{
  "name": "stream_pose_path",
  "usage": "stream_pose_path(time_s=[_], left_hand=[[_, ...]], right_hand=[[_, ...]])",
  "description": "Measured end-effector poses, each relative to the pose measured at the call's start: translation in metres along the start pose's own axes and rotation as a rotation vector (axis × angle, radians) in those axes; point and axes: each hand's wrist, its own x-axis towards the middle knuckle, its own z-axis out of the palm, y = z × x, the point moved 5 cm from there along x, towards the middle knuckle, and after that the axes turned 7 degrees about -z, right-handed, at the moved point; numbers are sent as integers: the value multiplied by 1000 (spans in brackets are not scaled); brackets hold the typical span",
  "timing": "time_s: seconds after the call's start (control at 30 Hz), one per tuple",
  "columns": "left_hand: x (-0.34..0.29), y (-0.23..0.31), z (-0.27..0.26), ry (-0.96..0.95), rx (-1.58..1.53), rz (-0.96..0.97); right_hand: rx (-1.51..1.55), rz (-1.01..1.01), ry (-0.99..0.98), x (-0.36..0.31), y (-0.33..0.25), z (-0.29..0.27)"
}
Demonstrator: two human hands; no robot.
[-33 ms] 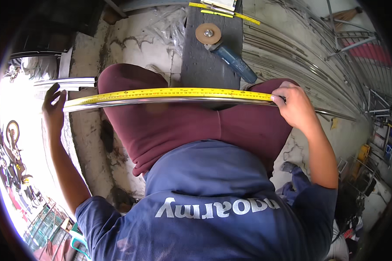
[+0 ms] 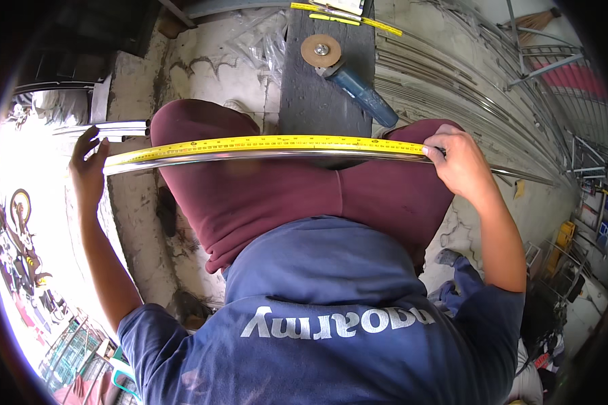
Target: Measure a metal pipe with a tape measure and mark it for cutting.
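Observation:
A chrome-like metal tube (image 2: 277, 156) lies across my thighs. Stretched along it is the yellow blade of a tape measure (image 2: 290, 142). My right hand (image 2: 458, 162) is closed at the blade's right end, thumb and fingers pressing it by the tube; something dark shows under the fingers, too small to name. At the left end of tube and blade is my left hand (image 2: 89, 165), its fingers curved with a gap between them. Whether it touches the blade's tip is hard to see against the glare.
Beyond my knees an angle grinder (image 2: 361, 94) with a tan disc lies on a dark board (image 2: 297, 101). A yellow ruler-like strip (image 2: 382, 25) rests at its far end. Long metal rods (image 2: 446, 67) cover the floor on the right, and shorter tubes (image 2: 125, 127) stick out at the left.
My left hand and the left end of the tube and blade have shifted slightly to the right. My right hand keeps its hold, almost unmoved.

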Motion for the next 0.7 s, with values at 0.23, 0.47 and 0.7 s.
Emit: stream_pose_path(time_s=[0.23,0.47,0.7], left_hand=[[-47,132,75,-408,8,247],[-74,202,116,-728,-1,222],[-80,239,141,-903,-29,215]], right_hand=[[0,6,25,-12,29,-6],[7,-11,41,-19,46,-12],[-24,-6,45,-29,58,-19]])
